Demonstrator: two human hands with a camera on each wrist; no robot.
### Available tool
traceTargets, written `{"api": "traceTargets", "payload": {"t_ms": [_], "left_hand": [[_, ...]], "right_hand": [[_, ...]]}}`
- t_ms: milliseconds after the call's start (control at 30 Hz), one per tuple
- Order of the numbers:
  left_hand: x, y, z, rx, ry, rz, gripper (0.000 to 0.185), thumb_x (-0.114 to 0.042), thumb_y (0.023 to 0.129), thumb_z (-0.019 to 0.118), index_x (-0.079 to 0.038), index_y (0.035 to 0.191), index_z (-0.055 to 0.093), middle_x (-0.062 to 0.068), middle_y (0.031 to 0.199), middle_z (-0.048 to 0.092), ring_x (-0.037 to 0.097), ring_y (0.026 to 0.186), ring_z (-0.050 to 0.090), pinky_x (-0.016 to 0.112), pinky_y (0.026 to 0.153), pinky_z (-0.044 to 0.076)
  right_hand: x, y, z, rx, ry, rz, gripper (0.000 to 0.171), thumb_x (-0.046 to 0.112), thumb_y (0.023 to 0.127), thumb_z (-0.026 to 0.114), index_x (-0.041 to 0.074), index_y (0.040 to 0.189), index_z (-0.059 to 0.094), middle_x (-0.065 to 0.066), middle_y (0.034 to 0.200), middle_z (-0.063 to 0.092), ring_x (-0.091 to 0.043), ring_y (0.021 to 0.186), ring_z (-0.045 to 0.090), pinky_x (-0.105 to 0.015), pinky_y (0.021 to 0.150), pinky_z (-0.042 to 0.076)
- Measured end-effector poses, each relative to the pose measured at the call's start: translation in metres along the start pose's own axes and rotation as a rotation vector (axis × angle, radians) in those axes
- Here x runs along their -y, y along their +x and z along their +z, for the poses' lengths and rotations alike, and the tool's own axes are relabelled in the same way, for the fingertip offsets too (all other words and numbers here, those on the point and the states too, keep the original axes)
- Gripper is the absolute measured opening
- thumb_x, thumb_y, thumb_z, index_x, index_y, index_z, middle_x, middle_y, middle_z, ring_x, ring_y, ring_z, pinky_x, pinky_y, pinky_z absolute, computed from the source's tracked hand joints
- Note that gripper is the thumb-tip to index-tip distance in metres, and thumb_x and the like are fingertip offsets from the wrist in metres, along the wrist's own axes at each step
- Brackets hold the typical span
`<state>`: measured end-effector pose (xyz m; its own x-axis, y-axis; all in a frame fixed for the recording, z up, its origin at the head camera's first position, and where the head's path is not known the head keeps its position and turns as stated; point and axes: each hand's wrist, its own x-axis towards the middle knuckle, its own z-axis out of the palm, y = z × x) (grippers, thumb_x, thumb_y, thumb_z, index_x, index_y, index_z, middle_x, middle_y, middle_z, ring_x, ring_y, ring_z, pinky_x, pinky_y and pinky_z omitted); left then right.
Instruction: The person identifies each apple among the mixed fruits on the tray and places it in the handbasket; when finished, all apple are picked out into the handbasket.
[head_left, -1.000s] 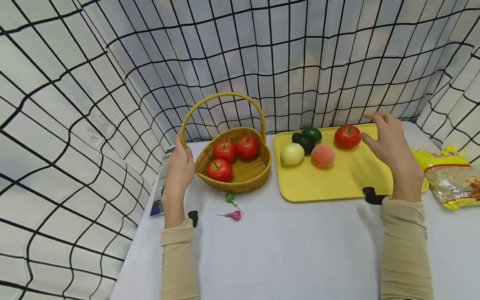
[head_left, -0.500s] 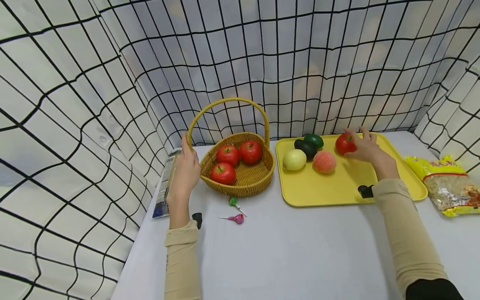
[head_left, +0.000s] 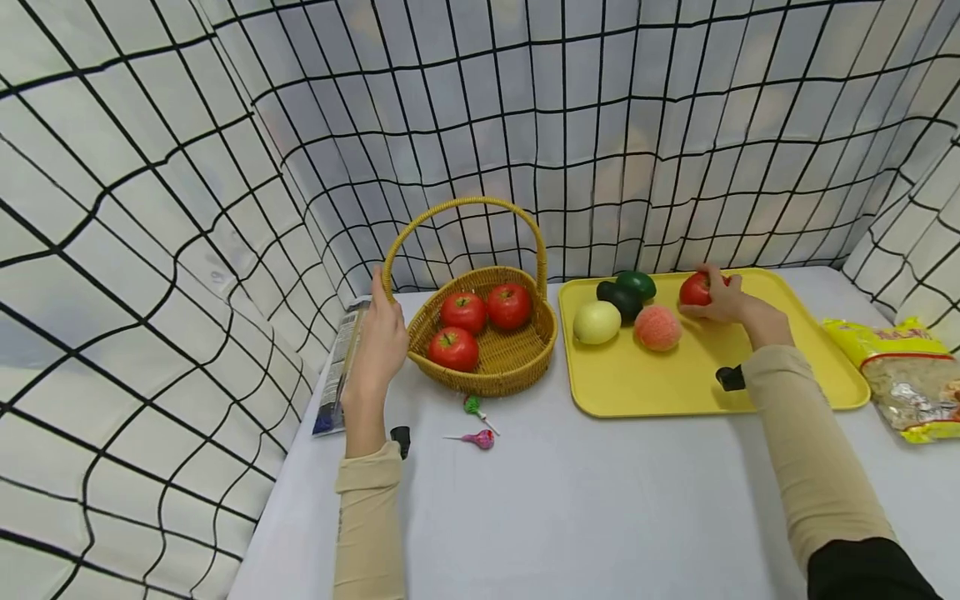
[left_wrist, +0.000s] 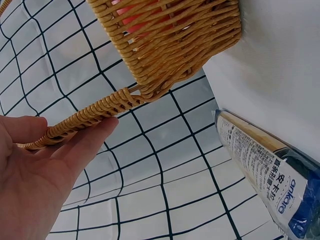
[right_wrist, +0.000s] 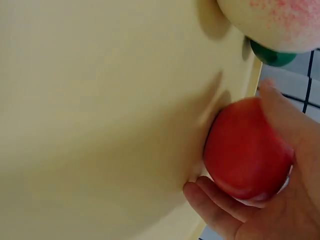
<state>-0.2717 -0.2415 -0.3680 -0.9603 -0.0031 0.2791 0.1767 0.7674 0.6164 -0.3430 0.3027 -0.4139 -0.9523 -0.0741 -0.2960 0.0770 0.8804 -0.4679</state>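
Note:
My left hand (head_left: 378,343) holds the side of the tall handle of a yellow wicker basket (head_left: 495,382); in the left wrist view thumb and fingers lie on either side of the handle (left_wrist: 95,114). Inside the basket are a front apple (head_left: 453,349), a middle apple (head_left: 464,312) and a back apple (head_left: 510,306), all red. Over the yellow tray (head_left: 652,392), my right hand (head_left: 729,303) grips another red apple (right_wrist: 247,150), thumb on one side and fingers curled under the other. The apple sits close to the tray's surface.
Left of that apple on the tray are a peach (head_left: 657,327), a pale yellow-green fruit (head_left: 597,322), a dark avocado-like fruit (head_left: 621,302) and a green one (head_left: 636,285). Two lollipops (head_left: 480,439) lie before the basket. Packets (head_left: 911,375) (left_wrist: 265,175) flank both sides; black netting stands behind.
My right hand has moved left and down from beside the tray's apple and closed its fingers round it. The left hand keeps its hold on the basket handle. The head view has shifted slightly.

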Motion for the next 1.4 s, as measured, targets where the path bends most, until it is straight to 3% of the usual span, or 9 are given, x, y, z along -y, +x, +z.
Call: {"api": "traceTargets", "payload": {"t_ms": [133, 400, 700, 900, 1033, 1267, 1400], "left_hand": [[-0.001, -0.001, -0.001, 0.008, 0.004, -0.013, 0.065, -0.021, 0.113, 0.026, -0.017, 0.165, -0.012, 0.034, 0.131, 0.057, 0.042, 0.107, 0.060, 0.057, 0.098, 0.050], [0.001, 0.000, -0.002, 0.011, -0.002, -0.016, 0.065, -0.019, 0.113, 0.026, -0.019, 0.165, -0.012, 0.035, 0.150, 0.045, 0.046, 0.131, 0.054, 0.059, 0.111, 0.045], [-0.001, 0.001, -0.004, -0.006, -0.015, -0.007, 0.064, -0.017, 0.113, 0.026, -0.016, 0.166, -0.009, 0.036, 0.142, 0.051, 0.045, 0.116, 0.060, 0.058, 0.100, 0.049], [0.000, 0.001, -0.003, 0.023, -0.021, -0.023, 0.064, -0.018, 0.113, 0.024, -0.018, 0.165, -0.012, 0.033, 0.156, 0.039, 0.044, 0.137, 0.050, 0.057, 0.115, 0.042], [-0.001, 0.001, -0.002, 0.020, -0.026, -0.014, 0.065, -0.016, 0.112, 0.026, -0.018, 0.166, -0.011, 0.032, 0.161, 0.034, 0.045, 0.143, 0.045, 0.057, 0.119, 0.038], [-0.002, 0.002, -0.002, 0.012, -0.018, 0.001, 0.065, -0.014, 0.112, 0.028, -0.015, 0.166, -0.010, 0.037, 0.148, 0.047, 0.046, 0.127, 0.056, 0.058, 0.109, 0.046], [-0.001, 0.002, -0.001, 0.015, -0.029, -0.004, 0.065, -0.014, 0.112, 0.027, -0.016, 0.166, -0.010, 0.036, 0.149, 0.045, 0.045, 0.126, 0.057, 0.057, 0.110, 0.046]], "right_hand": [[0.001, -0.003, 0.000, 0.063, 0.016, 0.032, 0.092, 0.047, 0.103, 0.054, 0.007, 0.153, -0.013, -0.057, 0.141, 0.004, -0.076, 0.131, 0.024, -0.078, 0.110, 0.025], [0.002, -0.001, 0.003, 0.029, 0.026, 0.034, 0.087, 0.045, 0.105, 0.051, 0.003, 0.150, -0.010, -0.056, 0.139, 0.005, -0.073, 0.129, 0.024, -0.075, 0.111, 0.027], [-0.003, 0.010, 0.014, -0.213, -0.018, -0.036, 0.082, 0.039, 0.102, 0.057, -0.001, 0.150, 0.005, -0.050, 0.139, 0.012, -0.067, 0.122, 0.029, -0.077, 0.099, 0.039], [-0.006, 0.000, 0.022, -0.310, -0.002, -0.046, 0.084, 0.040, 0.096, 0.066, 0.002, 0.152, 0.016, -0.048, 0.141, 0.021, -0.066, 0.118, 0.037, -0.079, 0.092, 0.043], [-0.002, -0.013, 0.019, -0.377, 0.052, -0.060, 0.090, 0.042, 0.095, 0.069, 0.005, 0.157, 0.016, -0.046, 0.147, 0.021, -0.065, 0.123, 0.036, -0.080, 0.097, 0.041], [0.025, -0.053, 0.004, -0.518, 0.200, -0.116, 0.095, 0.049, 0.095, 0.068, 0.015, 0.164, 0.013, -0.039, 0.156, 0.019, -0.061, 0.128, 0.036, -0.077, 0.104, 0.040], [0.043, -0.082, -0.005, -0.643, 0.283, -0.149, 0.090, 0.047, 0.095, 0.069, 0.022, 0.164, 0.018, -0.030, 0.160, 0.021, -0.056, 0.136, 0.036, -0.076, 0.106, 0.040]]}}
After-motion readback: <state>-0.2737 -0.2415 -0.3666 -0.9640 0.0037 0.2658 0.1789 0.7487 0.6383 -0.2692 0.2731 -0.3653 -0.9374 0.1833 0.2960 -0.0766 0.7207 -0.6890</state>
